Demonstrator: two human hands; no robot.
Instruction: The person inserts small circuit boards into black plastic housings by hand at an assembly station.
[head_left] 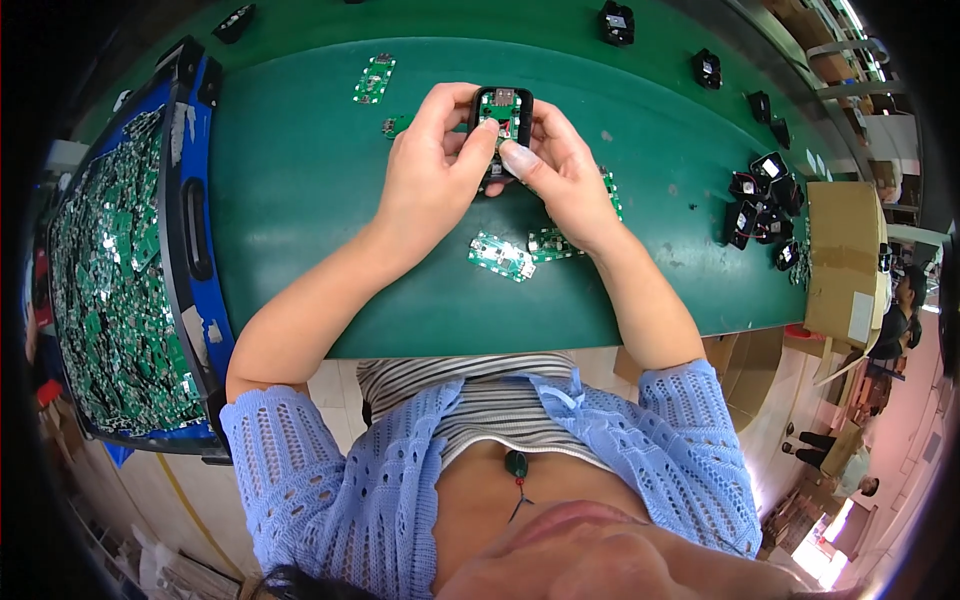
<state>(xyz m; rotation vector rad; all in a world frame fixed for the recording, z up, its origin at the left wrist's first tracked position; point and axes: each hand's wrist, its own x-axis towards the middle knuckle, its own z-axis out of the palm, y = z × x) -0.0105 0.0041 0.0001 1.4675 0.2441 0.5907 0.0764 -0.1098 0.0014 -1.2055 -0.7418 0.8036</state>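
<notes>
Over the green table, both my hands hold a small black plastic casing (pixel 478 103) upright, with a green circuit board (pixel 507 112) sitting inside it. My left hand (pixel 432 170) wraps round the casing's left side, its thumb on the board. On the other side, my right hand (pixel 572 180) grips the casing, and its thumb, wearing a whitish cover, presses near the board's lower part. A bit of red wire shows between the thumbs. Nearest my hands lie loose circuit boards (pixel 500 257), one partly under my right wrist. My fingers hide the casing's back.
At the left stands a blue and black bin (pixel 197 230) heaped with circuit boards. Several black casings (pixel 768 222) are piled at the right, beside a cardboard box (pixel 845 260). More casings (pixel 617 22) lie along the far side. Another board (pixel 374 79) rests beyond my left hand.
</notes>
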